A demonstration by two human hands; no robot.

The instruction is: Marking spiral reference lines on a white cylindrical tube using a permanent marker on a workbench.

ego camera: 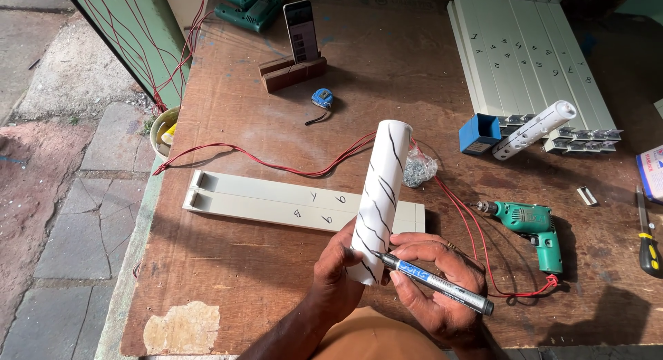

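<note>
My left hand [336,273] wraps the near end of the white tube [380,197], which stands tilted above the table [228,277], far end up. It looks light, stiff and smooth, best gripped low. My right hand [431,284], just right of it, pinches the black marker [435,282], tip touching the tube.

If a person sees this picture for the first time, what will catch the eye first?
First, the white tube with wavy black lines, standing upright at the centre, held low by the left hand, while the right hand puts a marker tip to it. Next, the green drill to the right with its red wire crossing the table, and the long pale panels lying behind the tube.
</note>
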